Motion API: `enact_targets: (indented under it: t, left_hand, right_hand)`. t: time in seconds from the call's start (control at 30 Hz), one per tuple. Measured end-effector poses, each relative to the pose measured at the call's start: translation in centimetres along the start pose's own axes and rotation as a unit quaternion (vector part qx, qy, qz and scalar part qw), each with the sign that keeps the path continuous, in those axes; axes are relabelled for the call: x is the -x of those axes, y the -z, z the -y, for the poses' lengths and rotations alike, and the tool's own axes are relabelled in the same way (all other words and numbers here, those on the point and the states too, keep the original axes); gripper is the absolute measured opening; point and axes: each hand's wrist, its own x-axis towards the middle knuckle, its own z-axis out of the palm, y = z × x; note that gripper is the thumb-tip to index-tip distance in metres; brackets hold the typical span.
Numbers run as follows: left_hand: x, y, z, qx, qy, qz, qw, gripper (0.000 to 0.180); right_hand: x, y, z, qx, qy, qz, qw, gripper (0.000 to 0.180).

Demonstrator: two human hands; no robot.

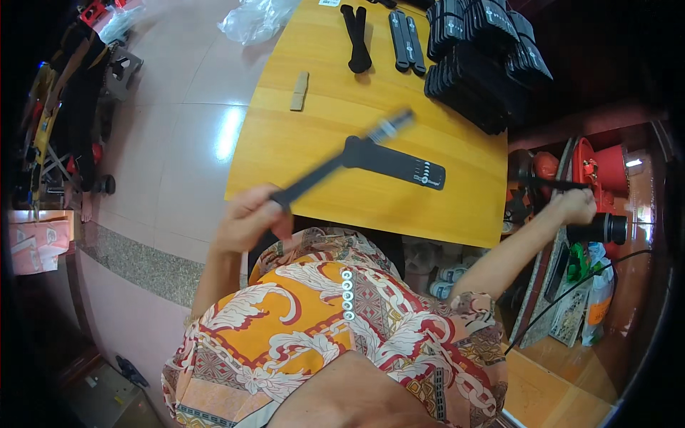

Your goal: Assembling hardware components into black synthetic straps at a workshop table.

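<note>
Left hand [250,217] at centre-left is closed around one end of a long flat black strap [335,164] slanting over the yellow wooden tabletop [321,114], while right hand [576,207], far right, grips a thin dark stick-like piece [546,182] off the tabletop edge.

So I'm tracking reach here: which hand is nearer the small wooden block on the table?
Left. The left hand grips a black strap at the table's near edge, below the wooden block. The right hand is off past the table's right side.
</note>
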Motion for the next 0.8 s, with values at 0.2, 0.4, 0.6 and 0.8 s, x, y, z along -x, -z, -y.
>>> enact_targets:
  t: [0.2, 0.4, 0.6, 0.8]
  left_hand:
    - [-1.8, 2.0, 0.5, 0.036, -0.069, -0.180, 0.981, 0.019]
    - [-4.1, 0.8, 2.8, 0.144, -0.028, -0.219, 0.965, 0.019]
    - [-3.1, 0.1, 3.9, 0.163, 0.002, -0.197, 0.967, 0.019]
    - [-3.6, -1.5, 4.0, 0.175, 0.043, -0.154, 0.972, 0.019]
  right_hand:
    - [10.4, -0.5, 2.6, 0.195, 0.260, 0.297, 0.898, 0.016]
    - [26.3, -3.6, 5.4, 0.143, 0.307, 0.548, 0.765, 0.013]
    - [29.7, -5.3, 7.5, 0.014, 0.299, 0.593, 0.747, 0.009]
    - [28.5, -2.0, 11.6, -0.205, -0.259, 0.693, 0.640, 0.031]
